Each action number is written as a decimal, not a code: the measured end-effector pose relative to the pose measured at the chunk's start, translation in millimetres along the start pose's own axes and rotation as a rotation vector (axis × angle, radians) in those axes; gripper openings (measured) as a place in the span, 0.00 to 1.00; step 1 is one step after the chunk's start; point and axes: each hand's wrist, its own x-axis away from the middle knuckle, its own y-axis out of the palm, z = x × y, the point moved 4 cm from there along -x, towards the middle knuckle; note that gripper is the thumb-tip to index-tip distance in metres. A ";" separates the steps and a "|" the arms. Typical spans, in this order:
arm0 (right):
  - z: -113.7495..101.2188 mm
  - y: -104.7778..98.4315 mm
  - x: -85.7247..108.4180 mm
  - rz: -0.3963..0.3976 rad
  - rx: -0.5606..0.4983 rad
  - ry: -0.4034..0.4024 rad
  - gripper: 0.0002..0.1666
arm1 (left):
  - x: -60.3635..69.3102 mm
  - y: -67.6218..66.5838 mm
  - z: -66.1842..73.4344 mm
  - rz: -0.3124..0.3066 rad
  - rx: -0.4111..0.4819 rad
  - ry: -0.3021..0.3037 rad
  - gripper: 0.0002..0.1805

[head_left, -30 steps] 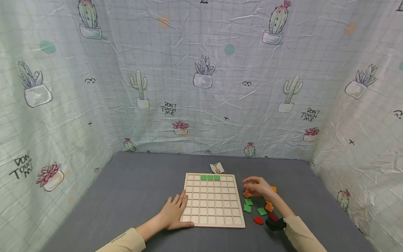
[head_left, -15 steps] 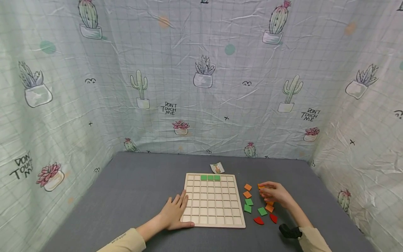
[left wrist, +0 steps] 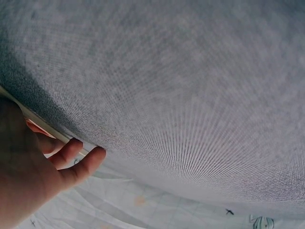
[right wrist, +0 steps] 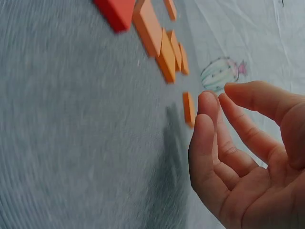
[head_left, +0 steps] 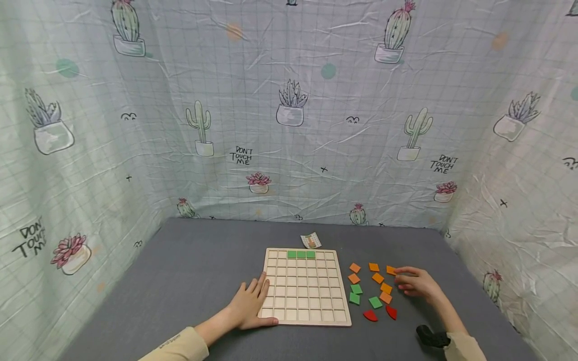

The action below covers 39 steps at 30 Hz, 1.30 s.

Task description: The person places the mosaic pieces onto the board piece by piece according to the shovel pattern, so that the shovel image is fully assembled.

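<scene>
A wooden grid board [head_left: 303, 288] lies on the table with three green tiles [head_left: 301, 254] set side by side in its far row. My left hand [head_left: 248, 306] rests with spread fingers on the board's near left corner and left edge. In the left wrist view, the fingers [left wrist: 85, 167] show beside the board's rim. My right hand [head_left: 417, 283] hovers at the right, its bent fingers holding nothing. By its fingertips is an orange tile [head_left: 391, 270], seen apart from the fingers in the right wrist view.
Several more orange tiles [head_left: 378, 277], loose green tiles [head_left: 375, 302] and two red quarter-round pieces [head_left: 371, 315] lie right of the board. A small printed card [head_left: 311, 240] sits behind it. Cactus-print cloth [head_left: 289, 165] surrounds the grey table [head_left: 217, 260].
My right hand has moved rightward from over the tiles near the board to the outer side of the orange tiles, uncovering them. My left hand stays in place on the board.
</scene>
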 end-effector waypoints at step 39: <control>4.1 -6.3 -35.5 0.191 0.170 0.196 0.21 | 1.5 -2.1 1.3 0.006 0.024 0.014 0.56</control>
